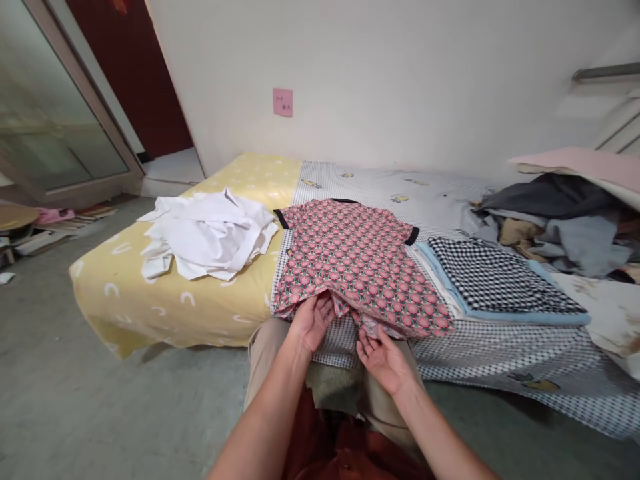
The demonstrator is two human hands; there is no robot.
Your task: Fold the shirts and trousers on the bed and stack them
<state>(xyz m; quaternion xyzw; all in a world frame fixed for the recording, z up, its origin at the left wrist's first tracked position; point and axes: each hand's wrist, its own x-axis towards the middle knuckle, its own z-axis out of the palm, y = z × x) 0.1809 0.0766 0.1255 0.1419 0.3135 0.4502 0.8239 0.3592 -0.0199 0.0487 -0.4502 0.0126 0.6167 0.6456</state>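
Observation:
A pink flower-patterned T-shirt (355, 260) with black trim on its sleeves and collar lies spread flat on the bed, its hem toward me. My left hand (311, 321) is palm up at the hem with fingers curled under the fabric's near edge. To its right, my right hand (383, 357) also has its fingers tucked under the bunched hem. Both hands grip the shirt's lower edge.
A crumpled white shirt (207, 233) lies on the yellow sheet (150, 307) to the left. Folded checked and blue cloths (495, 280) sit right of the T-shirt. A heap of clothes (560, 213) fills the far right. Grey floor lies left of the bed.

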